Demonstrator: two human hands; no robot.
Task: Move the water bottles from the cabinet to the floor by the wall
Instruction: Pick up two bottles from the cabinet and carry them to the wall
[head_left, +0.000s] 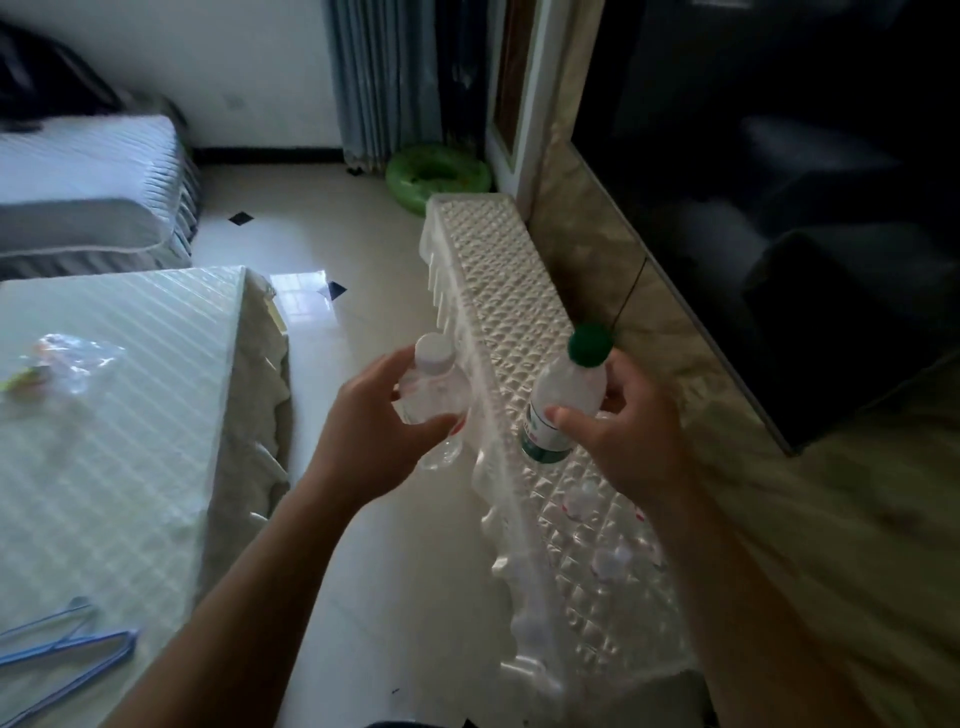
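My left hand (371, 426) grips a clear water bottle with a white cap (434, 387), held over the floor just left of the cabinet's edge. In my right hand (631, 431) is a second bottle with a green cap and a green-and-white label (563, 400), held above the long white cabinet (498, 270), whose top is a quilted glass pattern. Two or three more white-capped bottles (584, 499) stand on the cabinet near my right wrist, blurred against the pattern.
A white table (119, 395) with a crumpled plastic wrapper and blue hangers stands on the left. A grey sofa is at the far left, a green inflatable ring (436, 174) lies by the curtains, and a large dark TV (779, 182) hangs on the right wall. Glossy floor tiles (374, 312) run between table and cabinet.
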